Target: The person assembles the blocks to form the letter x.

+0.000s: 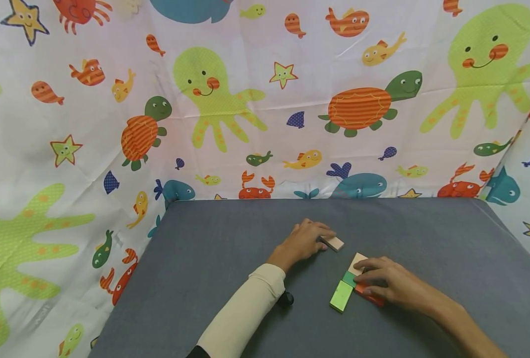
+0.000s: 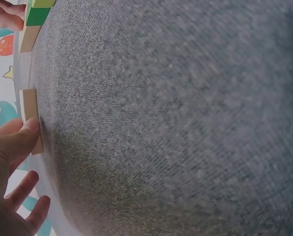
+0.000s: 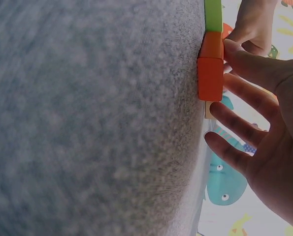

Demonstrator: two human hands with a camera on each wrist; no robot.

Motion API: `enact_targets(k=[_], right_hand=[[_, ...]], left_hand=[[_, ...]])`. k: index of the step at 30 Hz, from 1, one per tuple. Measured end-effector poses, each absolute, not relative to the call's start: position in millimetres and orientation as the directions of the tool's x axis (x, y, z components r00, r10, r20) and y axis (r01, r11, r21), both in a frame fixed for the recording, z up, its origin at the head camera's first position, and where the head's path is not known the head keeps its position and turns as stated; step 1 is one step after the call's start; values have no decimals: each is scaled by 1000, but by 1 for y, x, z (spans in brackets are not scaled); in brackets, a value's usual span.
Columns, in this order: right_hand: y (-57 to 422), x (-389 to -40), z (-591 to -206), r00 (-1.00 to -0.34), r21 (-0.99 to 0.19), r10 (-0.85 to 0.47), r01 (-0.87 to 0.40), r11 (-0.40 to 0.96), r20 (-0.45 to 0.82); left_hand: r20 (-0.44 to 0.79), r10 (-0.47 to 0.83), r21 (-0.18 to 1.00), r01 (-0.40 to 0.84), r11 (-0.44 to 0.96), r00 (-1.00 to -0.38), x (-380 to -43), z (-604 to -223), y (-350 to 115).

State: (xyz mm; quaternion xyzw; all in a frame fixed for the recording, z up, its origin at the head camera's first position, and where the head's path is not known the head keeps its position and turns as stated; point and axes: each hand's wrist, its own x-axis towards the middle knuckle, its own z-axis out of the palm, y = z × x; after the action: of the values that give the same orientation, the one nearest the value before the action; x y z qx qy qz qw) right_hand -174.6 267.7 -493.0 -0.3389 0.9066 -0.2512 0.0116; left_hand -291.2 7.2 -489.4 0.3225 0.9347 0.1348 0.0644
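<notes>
My left hand (image 1: 304, 239) pinches a plain wooden block (image 1: 334, 242) lying on the grey cloth; in the left wrist view the thumb presses the near side of that block (image 2: 30, 105). To its right, several blocks lie joined: a plain wooden block (image 1: 357, 259), a dark green block (image 1: 349, 278), a light green block (image 1: 341, 297) and a red-orange block (image 1: 374, 297) branching off sideways. Over this group my right hand (image 1: 397, 283) rests with loosely bent, spread fingers, fingertips at the wooden and green blocks, thumb by the red-orange block (image 3: 211, 78).
The grey cloth-covered table (image 1: 202, 278) reaches back to a white curtain (image 1: 247, 164) printed with sea animals, which also hangs along the left and right sides. A small black round object (image 1: 285, 299) shows beside the left sleeve.
</notes>
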Motion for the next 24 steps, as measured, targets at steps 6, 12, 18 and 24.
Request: enact_targets(k=[6,12,18,24], right_hand=[[268,-175,-492,-785,-475,-608,-582,660,119],[269,-175,-492,-789,-483,-606,-573,662,105],[269,-175,-492,-787,-489,-607,-576,655,113],[270,-174,-491,-788,-493,-605,-574,654,115]], left_hand=[[-37,613,276,582,765,-789,-293,-490,9],[-20,608,266,582,769,-794,-291,-490,10],[-1,608,245,589,770,-794,-289,-489,10],[0,617,226,601,767,-787,-289,-493,9]])
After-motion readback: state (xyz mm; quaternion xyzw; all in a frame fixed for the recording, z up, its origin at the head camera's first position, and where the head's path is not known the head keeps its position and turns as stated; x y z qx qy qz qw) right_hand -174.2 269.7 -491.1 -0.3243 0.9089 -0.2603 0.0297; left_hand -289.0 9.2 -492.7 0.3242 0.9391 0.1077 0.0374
